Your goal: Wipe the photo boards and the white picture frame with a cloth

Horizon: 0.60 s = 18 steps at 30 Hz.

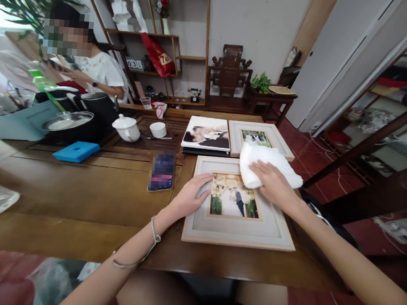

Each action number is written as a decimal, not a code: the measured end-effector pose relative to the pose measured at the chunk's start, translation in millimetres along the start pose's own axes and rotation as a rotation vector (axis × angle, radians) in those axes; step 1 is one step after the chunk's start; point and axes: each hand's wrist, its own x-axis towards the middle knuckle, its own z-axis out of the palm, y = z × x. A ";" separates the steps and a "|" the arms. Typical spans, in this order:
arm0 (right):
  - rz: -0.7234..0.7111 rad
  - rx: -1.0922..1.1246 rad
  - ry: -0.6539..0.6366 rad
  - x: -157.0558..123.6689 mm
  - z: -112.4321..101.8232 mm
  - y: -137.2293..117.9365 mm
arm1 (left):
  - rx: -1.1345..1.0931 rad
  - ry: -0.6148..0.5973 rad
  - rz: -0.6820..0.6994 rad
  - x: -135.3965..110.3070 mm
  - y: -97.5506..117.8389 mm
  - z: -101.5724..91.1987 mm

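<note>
We count two pale picture frames (pixel 278 136), one white cloth (pixel 276 159) beneath our flattened right hand (pixel 271 179), and our left hand (pixel 191 194), fingers extended, on the nearer frame (pixel 241 230).

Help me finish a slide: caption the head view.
The right hand rests on a white cloth over a corner of a framed photo; the left hand touches its left side.

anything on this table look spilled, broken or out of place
Nothing looks spilled or broken; the picture frame under the left hand lies flat, with no visible crack. The only slightly untidy thing is the crumpled pink-and-white tissue or cloth beside the clear cup, bunched up rather than folded.
</note>
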 end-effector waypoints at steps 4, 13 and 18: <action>-0.059 0.010 -0.069 -22.3 -17.5 -32.8 | -0.003 0.004 0.006 0.0 0.5 -0.2; -0.085 0.224 -0.344 -51.3 -85.4 -33.3 | -0.029 -0.013 0.003 0.8 5.1 -2.4; 0.080 0.083 -0.023 -5.4 -86.1 -19.7 | -0.047 -0.002 0.006 1.0 6.8 -2.2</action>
